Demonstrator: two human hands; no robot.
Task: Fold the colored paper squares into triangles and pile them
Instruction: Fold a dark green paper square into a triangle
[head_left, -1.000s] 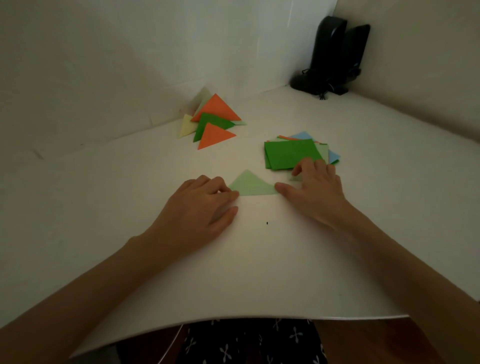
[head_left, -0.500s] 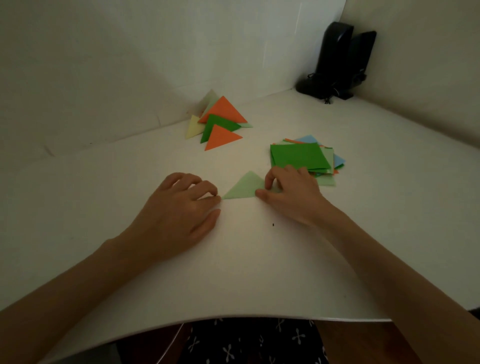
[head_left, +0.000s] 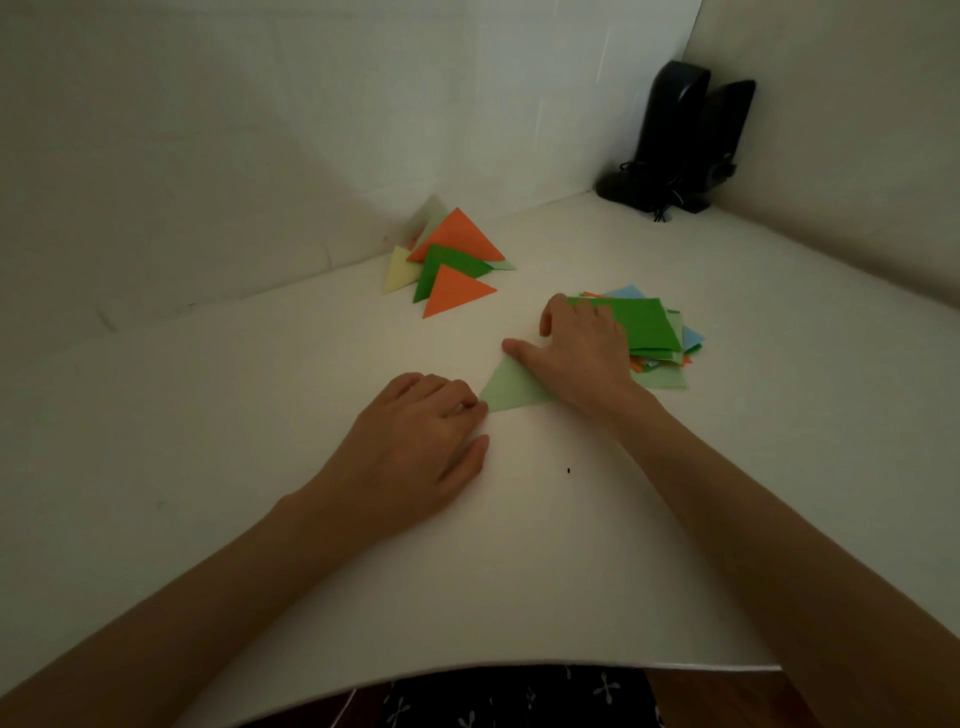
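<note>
Right hand (head_left: 582, 353) slid up pale-green folded triangle (head_left: 511, 391).

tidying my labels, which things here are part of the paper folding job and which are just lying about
Part of the job:
- light green triangle, touched by the left hand and the right hand
- pile of folded triangles
- stack of paper squares

Just lying about:
- black speakers in the far corner
</note>
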